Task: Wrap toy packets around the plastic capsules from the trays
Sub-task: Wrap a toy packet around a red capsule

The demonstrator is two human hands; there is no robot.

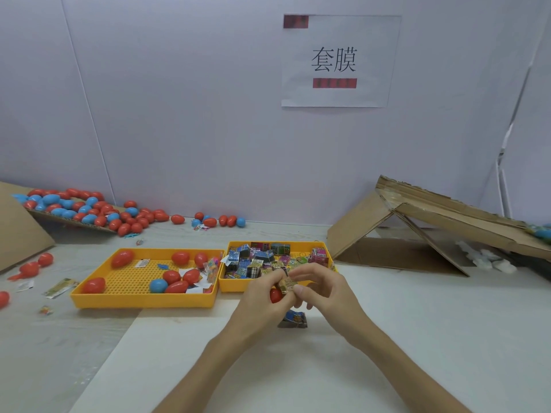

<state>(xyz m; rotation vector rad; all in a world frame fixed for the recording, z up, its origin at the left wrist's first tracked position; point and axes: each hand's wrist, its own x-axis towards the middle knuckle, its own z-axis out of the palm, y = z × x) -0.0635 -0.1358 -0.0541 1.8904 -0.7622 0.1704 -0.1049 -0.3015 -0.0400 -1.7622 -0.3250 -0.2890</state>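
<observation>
Head view: left hand [259, 296] & right hand [325, 290] meet just below frame centre, over a white sheet [268, 368]. Left fingers curl round a red capsule [275, 295], only part of it showing. A gold packet [287, 285] sits at the capsule's 1 o'clock. Right thumb & forefinger pinch it, other fingers loosely bent. Can't tell how far the packet goes round.

A loose packet [295, 318] lies on the sheet at the hands' 6 o'clock. Right tray [238, 286] w/ mixed packets is at their 12 o'clock. Left tray [143, 302], w/ red capsules + one blue, is at 10 o'clock, the two side by side. Further off at 10 o'clock is a capsule pile [89, 210] by the wall. A cardboard ramp [417, 210] is at 2 o'clock and a sign [337, 61] at 12.
</observation>
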